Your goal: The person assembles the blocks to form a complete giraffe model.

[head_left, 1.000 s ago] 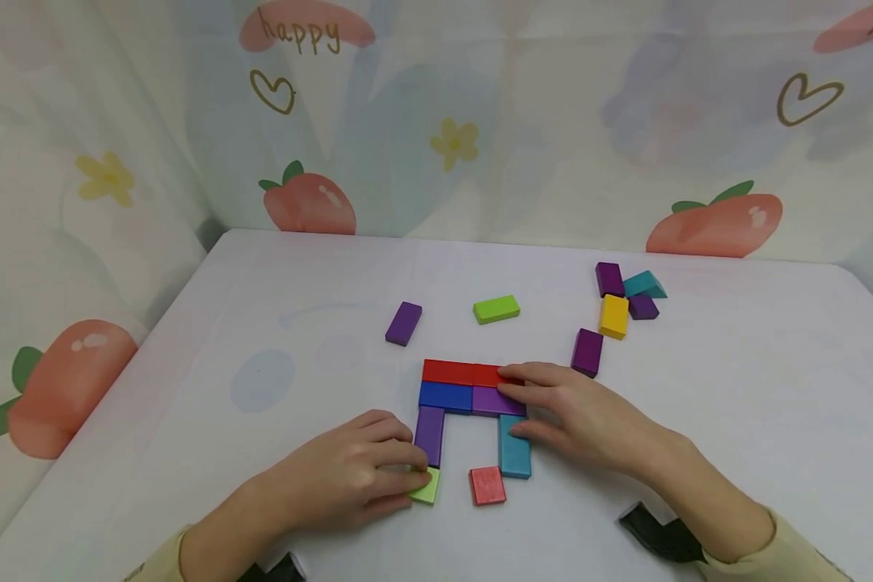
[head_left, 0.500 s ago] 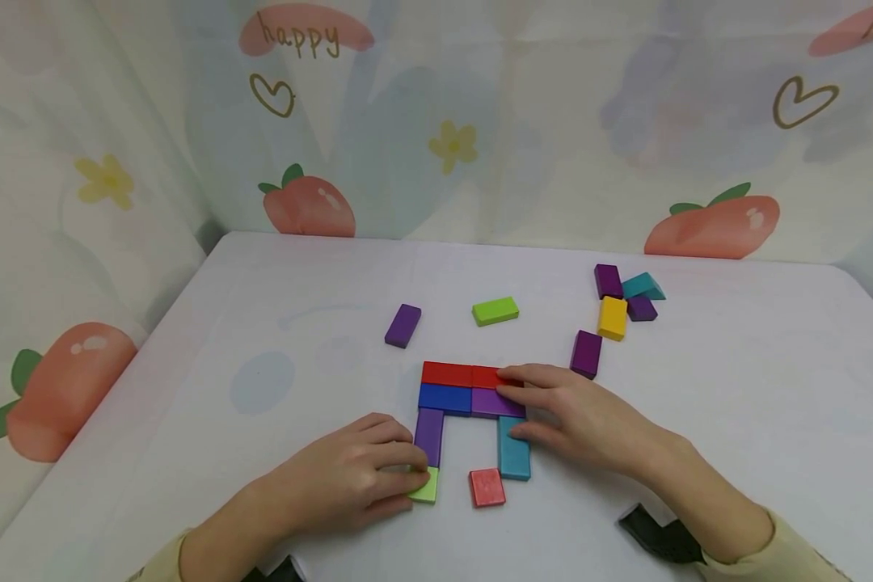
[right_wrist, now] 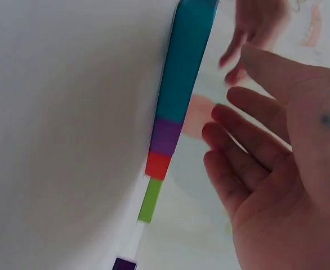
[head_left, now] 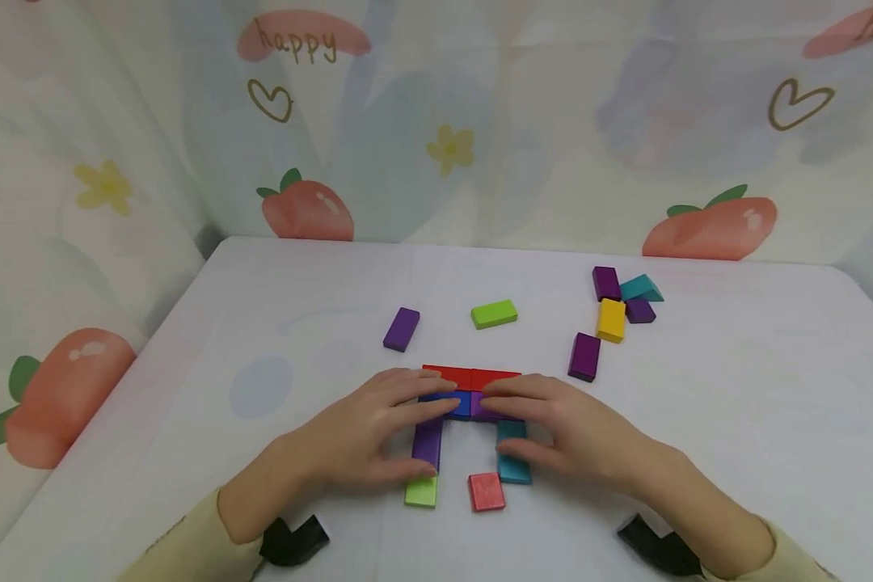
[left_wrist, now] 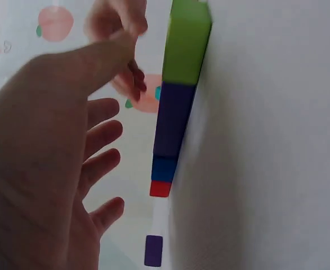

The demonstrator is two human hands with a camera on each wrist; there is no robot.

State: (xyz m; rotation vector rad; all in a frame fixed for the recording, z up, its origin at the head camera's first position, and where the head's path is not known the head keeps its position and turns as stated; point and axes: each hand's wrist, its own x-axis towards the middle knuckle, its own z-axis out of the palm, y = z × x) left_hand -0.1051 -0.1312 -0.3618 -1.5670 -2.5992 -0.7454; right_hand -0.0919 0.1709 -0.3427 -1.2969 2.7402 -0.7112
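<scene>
Two red blocks (head_left: 447,377) lie end to end above a blue block (head_left: 460,408) and a purple block (head_left: 483,409). Below these, a violet block (head_left: 427,446) and a light green block (head_left: 421,491) form the left leg; a teal block (head_left: 513,468) forms the right one. My left hand (head_left: 367,428) is over the left leg and the blue block, its loose fingers apart from the blocks in the left wrist view. Over the purple and teal blocks is my right hand (head_left: 578,428), fingers relaxed and holding nothing. A salmon-red square block (head_left: 487,492) lies between the legs, nearer the front.
Behind the row lie a violet block (head_left: 402,329) and a green block (head_left: 494,314). A yellow block (head_left: 611,320), a teal triangular block (head_left: 642,288) and several dark purple blocks (head_left: 584,356) sit at the back right. A printed curtain (head_left: 538,121) hangs behind the white table (head_left: 320,283).
My left hand has let go of the light green block and moved up and right over the violet and blue blocks. My right hand has shifted slightly left across the purple block.
</scene>
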